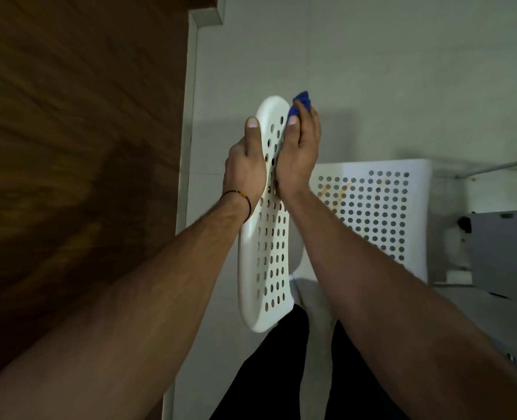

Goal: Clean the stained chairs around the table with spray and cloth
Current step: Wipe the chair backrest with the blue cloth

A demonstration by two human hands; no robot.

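Observation:
A white plastic chair with round holes stands below me. Its backrest (266,253) runs up the middle of the view. Its seat (369,207) lies to the right and shows orange-brown stains around the holes on its left part. My left hand (245,168) grips the backrest's left edge, thumb lying along the rim. My right hand (298,153) holds a blue cloth (300,105) and presses it against the backrest's right side near the top. No spray bottle is in view.
A dark wooden surface (78,147) fills the left side, bordered by a white edge strip. Pale floor tiles (372,71) lie beyond the chair. A grey object (506,253) and a metal rod (493,166) are at the right. My dark trouser legs (281,374) show at the bottom.

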